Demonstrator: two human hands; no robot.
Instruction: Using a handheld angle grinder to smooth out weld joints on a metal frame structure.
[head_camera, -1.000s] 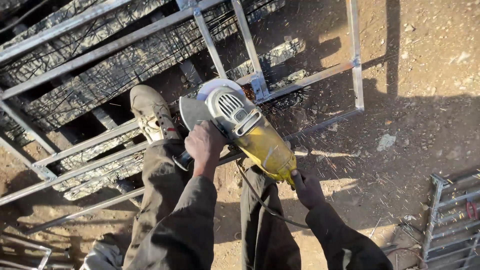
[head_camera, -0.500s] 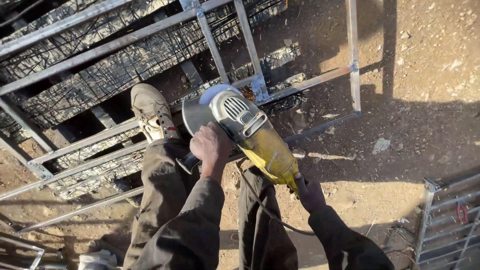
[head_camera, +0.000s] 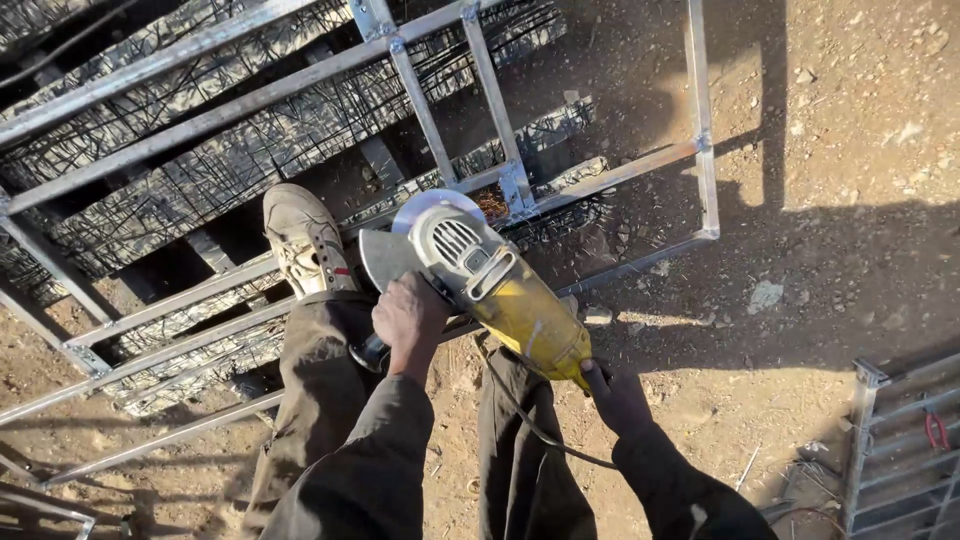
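Compared with a moment ago, the yellow grinder (head_camera: 500, 290) is sitting a little lower and more to the left in the picture, and its round disc (head_camera: 425, 215) is now right up against the metal frame (head_camera: 430, 120) near a welded corner in the middle of the view. Both hands are keeping their hold just as they were.

That grinder is looking big and heavy, with a hard plastic body and a stiff grey metal head. It is not going to bend or squash. The disc is the thin, sharp part, so it is not a place to grab. Two good places to hold are the side handle sticking out low on the left of the head and the narrow yellow tail at the back, and that is where the hands are sitting.

The left hand (head_camera: 410, 320) is wrapping tight around the side handle, just left of the middle of the picture. The right hand (head_camera: 615, 395) is closing around the back end of the tool, lower and to the right, where the black cord (head_camera: 530, 420) is hanging down between the legs. So the tool is lying slanted between the two hands, pointing up and left.

A tan boot (head_camera: 305, 240) is standing on a rail of the frame, just left of the disc
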